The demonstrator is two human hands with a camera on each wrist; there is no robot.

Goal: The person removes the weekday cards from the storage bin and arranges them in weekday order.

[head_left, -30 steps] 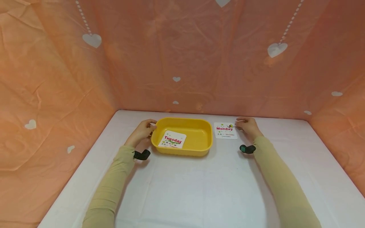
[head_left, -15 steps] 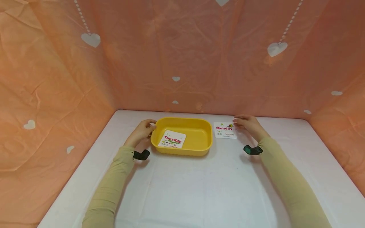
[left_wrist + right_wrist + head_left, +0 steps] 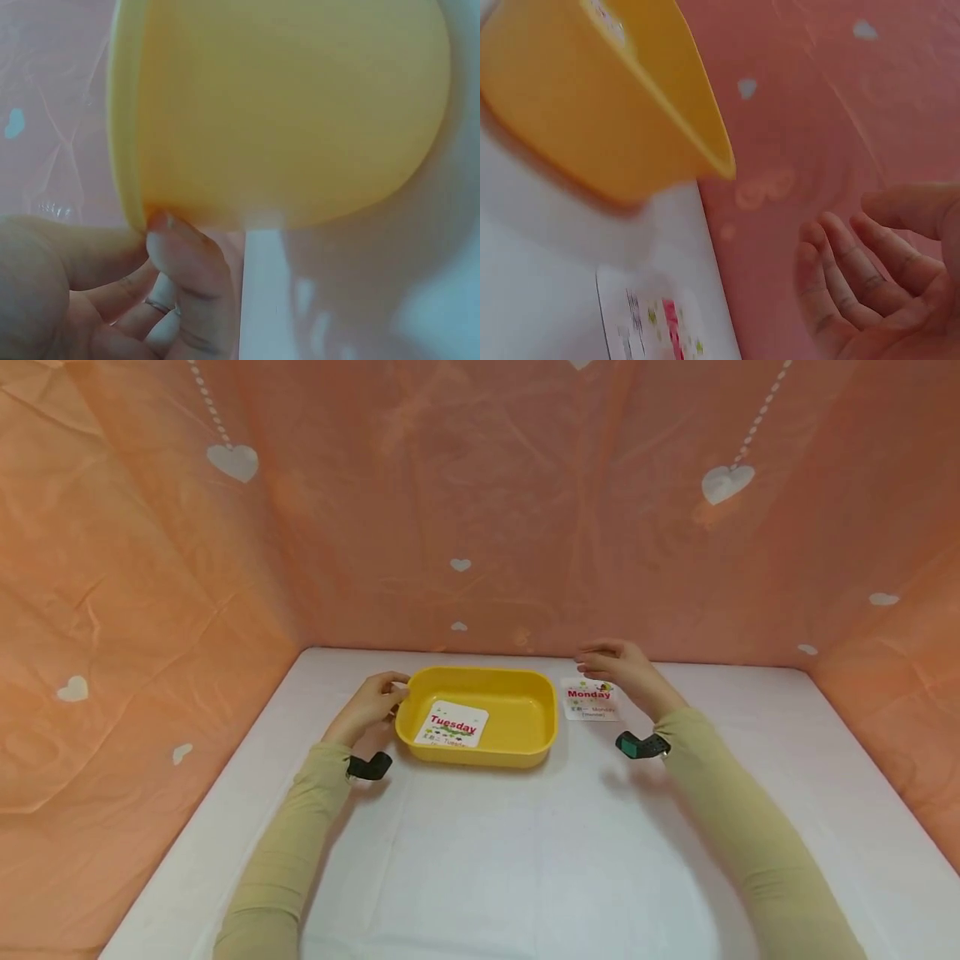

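A yellow plastic tray [image 3: 517,722] sits on the white table, and a square white card printed "Tuesday" [image 3: 452,724] lies inside toward its left end. At the tray's left edge, my left hand [image 3: 365,708] grips the rim; thumb and finger meet there in the left wrist view. Right of the tray lies a second card, printed "Monday" [image 3: 588,703], flat on the table. Above that card's upper side hovers my right hand [image 3: 626,670], apart from it. The right wrist view shows loosely bent fingers [image 3: 847,262] with nothing held, and the tray's end nearby.
The white cloth-covered table [image 3: 480,843] meets an orange-pink backdrop [image 3: 480,527] with white hearts close behind the tray. More of this sheet rises at both sides. A dark band with a small camera [image 3: 641,745] sits on the right wrist, another [image 3: 370,767] on the left.
My right hand has lifted from beside the "Monday" card and moved left and back over its upper side. The left hand, tray and both cards have stayed in place.
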